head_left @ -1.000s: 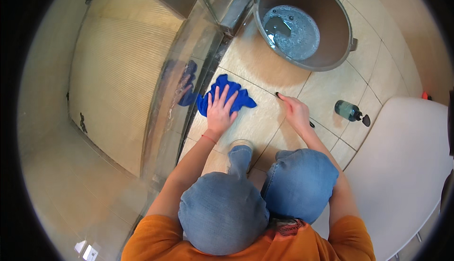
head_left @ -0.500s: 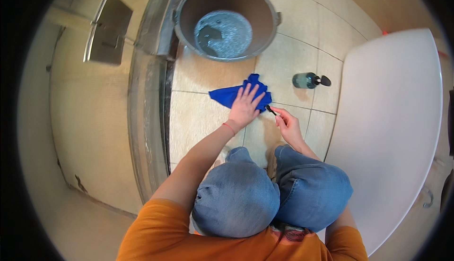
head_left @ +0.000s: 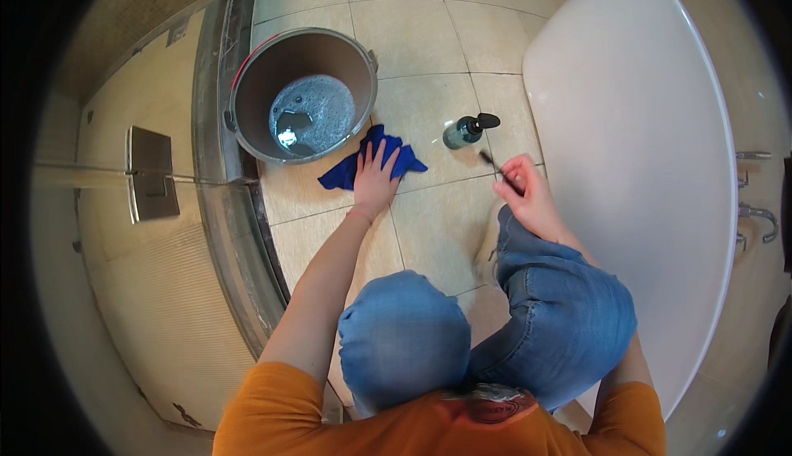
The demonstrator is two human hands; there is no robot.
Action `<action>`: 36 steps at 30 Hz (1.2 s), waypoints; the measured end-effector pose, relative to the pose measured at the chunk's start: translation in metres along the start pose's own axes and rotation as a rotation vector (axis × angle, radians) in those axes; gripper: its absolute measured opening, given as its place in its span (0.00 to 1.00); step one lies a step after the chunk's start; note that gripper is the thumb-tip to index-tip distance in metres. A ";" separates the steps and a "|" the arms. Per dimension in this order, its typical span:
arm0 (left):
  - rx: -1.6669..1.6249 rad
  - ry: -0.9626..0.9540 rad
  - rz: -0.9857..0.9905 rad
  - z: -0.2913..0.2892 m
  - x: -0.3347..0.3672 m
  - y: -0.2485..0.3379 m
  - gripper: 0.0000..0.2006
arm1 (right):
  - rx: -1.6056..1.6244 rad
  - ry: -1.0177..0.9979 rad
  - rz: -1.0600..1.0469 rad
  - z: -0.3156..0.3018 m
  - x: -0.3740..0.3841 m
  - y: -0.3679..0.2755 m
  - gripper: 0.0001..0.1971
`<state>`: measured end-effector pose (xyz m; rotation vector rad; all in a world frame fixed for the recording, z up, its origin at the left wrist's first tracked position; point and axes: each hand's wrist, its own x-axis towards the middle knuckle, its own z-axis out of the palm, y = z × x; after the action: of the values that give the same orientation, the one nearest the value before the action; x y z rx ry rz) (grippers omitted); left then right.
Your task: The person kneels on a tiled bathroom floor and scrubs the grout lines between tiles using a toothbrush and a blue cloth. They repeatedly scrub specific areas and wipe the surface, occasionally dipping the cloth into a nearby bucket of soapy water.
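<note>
My left hand [head_left: 376, 184] lies on a crumpled blue cloth [head_left: 337, 177] on the tiled floor, its fingers spread and pressing down. Beyond the bare knees of my jeans, to the right, my right hand [head_left: 532, 202] pinches a slim black brush [head_left: 498, 170] by its handle. The brush's small head points up and left, apart from the cloth. A pump bottle [head_left: 462, 132] with greenish liquid and a black top stands just past the brush. Close to the cloth's left end is a large brown-grey bucket [head_left: 247, 109] holding foamy water.
A white bathtub [head_left: 627, 151] runs along my right side, with chrome taps [head_left: 757, 212] beyond it. To the left, a raised metal-framed sill [head_left: 235, 250] borders a shower area with a glass panel. Beige floor tiles [head_left: 404, 35] stretch ahead.
My right hand has lifted the brush away from the cloth and moved right, near the bottle. My left hand and the cloth have shifted forward over the tiles. The view has turned too.
</note>
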<state>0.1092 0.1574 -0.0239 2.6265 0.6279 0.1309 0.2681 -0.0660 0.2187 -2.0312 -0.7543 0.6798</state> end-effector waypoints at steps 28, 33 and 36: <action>-0.693 -0.104 -0.286 -0.158 0.081 0.048 0.15 | 1.116 -0.287 1.004 0.044 0.151 0.197 0.14; -0.457 -0.215 -0.235 -0.183 0.119 0.067 0.15 | 1.267 -0.362 0.934 0.043 0.167 0.198 0.15; -0.347 -0.337 -0.242 -0.188 0.128 0.073 0.17 | 1.219 -0.385 0.836 0.028 0.161 0.188 0.14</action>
<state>0.2180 0.2304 0.1760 2.1538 0.7221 -0.2492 0.4052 -0.0230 0.0157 -0.9735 0.3847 1.5397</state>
